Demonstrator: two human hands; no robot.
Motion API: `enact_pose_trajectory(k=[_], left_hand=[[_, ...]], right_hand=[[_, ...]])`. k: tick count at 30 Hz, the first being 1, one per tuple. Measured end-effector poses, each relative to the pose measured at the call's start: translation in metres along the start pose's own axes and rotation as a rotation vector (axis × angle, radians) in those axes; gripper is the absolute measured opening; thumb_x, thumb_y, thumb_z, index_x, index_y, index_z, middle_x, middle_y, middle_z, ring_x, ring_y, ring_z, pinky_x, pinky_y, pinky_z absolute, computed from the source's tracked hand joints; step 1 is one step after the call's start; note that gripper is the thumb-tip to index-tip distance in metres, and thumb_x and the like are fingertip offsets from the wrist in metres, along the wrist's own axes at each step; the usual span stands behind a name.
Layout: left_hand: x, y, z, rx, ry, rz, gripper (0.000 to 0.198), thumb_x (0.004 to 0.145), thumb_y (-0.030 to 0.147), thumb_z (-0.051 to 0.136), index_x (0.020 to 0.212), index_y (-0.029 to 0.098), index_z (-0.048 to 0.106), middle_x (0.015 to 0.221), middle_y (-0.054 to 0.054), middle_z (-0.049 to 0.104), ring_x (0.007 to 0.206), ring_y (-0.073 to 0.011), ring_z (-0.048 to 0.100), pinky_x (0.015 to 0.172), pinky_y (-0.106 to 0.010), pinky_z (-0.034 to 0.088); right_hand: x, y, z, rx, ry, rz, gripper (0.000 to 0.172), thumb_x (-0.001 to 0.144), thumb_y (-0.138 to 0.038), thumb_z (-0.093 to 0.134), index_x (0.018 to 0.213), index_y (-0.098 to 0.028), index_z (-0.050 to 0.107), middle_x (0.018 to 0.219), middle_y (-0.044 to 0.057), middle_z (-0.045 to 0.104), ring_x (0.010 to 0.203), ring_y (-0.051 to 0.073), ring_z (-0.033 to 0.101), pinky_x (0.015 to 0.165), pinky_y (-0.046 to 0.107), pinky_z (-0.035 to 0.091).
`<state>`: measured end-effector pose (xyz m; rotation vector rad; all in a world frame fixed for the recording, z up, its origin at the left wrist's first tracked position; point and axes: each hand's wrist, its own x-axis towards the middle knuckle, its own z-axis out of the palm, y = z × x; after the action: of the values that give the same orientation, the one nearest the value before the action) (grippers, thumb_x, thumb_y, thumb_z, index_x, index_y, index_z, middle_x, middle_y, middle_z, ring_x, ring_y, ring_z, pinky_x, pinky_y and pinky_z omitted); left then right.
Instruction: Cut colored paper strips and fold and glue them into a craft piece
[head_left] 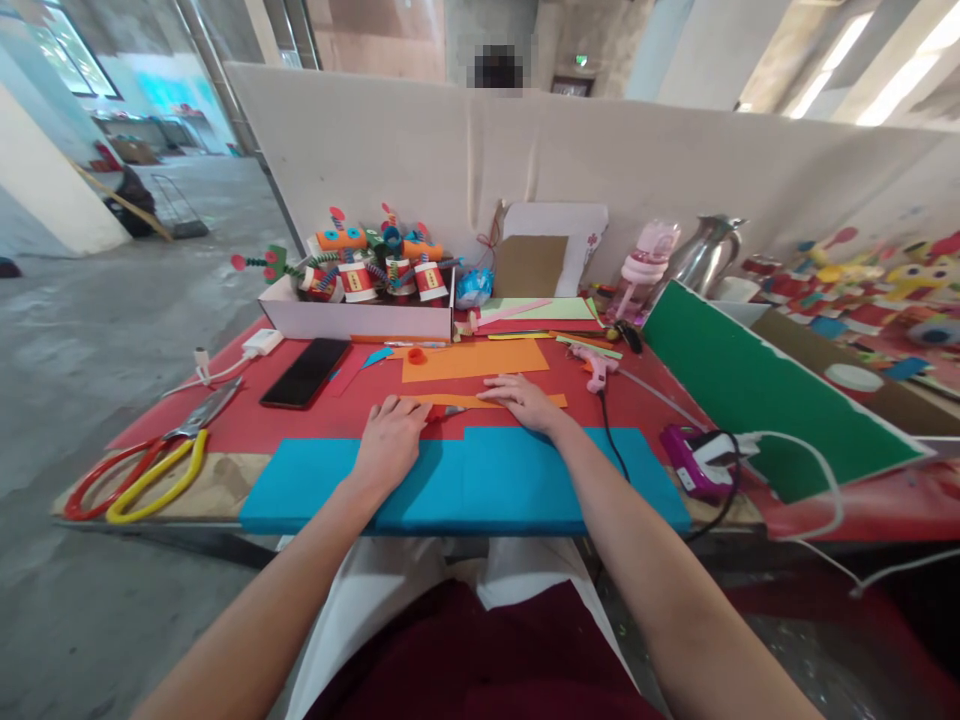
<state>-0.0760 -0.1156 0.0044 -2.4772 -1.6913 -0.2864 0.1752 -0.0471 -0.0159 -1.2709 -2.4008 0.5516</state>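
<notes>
A narrow orange paper strip (556, 400) lies crosswise in front of me, just beyond the blue sheets (450, 495) at the table's near edge. At the strip's left end, my left hand (391, 440) has its fingers bent and its thumb against the paper. My right hand (523, 402) rests palm down on the strip further right, fingers stretched out and flat. Between the hands, a small tool (454, 411) lies partly hidden under the strip; its kind is unclear. A wider orange sheet (480, 361) lies just behind, with a small red curl of paper (416, 356) on it.
On the left are a black phone (306, 372) and large scissors (180, 436). A pink glue gun (595, 368) and a purple power socket (697, 462) with cables are on the right. Behind stand a white box (360, 321) of paper-cup figures, a bottle (646, 265) and a green board (750, 385).
</notes>
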Motion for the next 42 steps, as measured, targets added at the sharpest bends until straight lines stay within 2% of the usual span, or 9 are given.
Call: enact_pose_trajectory(k=[12, 27, 35, 42], left_hand=[[0.0, 0.008, -0.002, -0.013, -0.007, -0.015, 0.042, 0.088, 0.012, 0.034, 0.121, 0.019, 0.059, 0.118, -0.012, 0.061, 0.106, -0.0276, 0.05, 0.083, -0.04, 0.043], [0.002, 0.018, 0.0, -0.033, 0.0, 0.019, 0.043, 0.087, 0.011, 0.035, 0.122, 0.019, 0.058, 0.117, -0.013, 0.061, 0.106, -0.0286, 0.05, 0.086, -0.044, 0.043], [0.007, 0.028, 0.001, -0.006, 0.009, 0.056, 0.042, 0.087, 0.01, 0.035, 0.121, 0.017, 0.059, 0.115, -0.013, 0.062, 0.104, -0.0272, 0.051, 0.086, -0.04, 0.042], [0.0, 0.012, -0.004, 0.017, 0.049, 0.011, 0.043, 0.087, 0.012, 0.035, 0.121, 0.02, 0.06, 0.116, -0.013, 0.063, 0.105, -0.0277, 0.052, 0.087, -0.041, 0.042]], right_hand=[[0.001, -0.004, 0.0, 0.001, 0.0, 0.031, 0.038, 0.091, -0.013, 0.041, 0.112, -0.03, 0.068, 0.134, 0.003, 0.056, 0.128, 0.022, 0.046, 0.111, 0.05, 0.024], [0.001, -0.002, 0.001, 0.03, 0.017, 0.019, 0.042, 0.088, -0.009, 0.041, 0.11, -0.031, 0.069, 0.132, 0.002, 0.058, 0.127, 0.021, 0.047, 0.111, 0.049, 0.026], [-0.001, -0.003, -0.002, 0.036, 0.025, 0.032, 0.046, 0.086, -0.005, 0.04, 0.11, -0.03, 0.069, 0.132, 0.002, 0.059, 0.128, 0.021, 0.046, 0.112, 0.049, 0.024], [0.015, -0.028, 0.01, 0.03, 0.027, 0.088, 0.037, 0.092, -0.015, 0.039, 0.11, -0.027, 0.069, 0.132, 0.005, 0.058, 0.128, 0.021, 0.046, 0.112, 0.048, 0.025]])
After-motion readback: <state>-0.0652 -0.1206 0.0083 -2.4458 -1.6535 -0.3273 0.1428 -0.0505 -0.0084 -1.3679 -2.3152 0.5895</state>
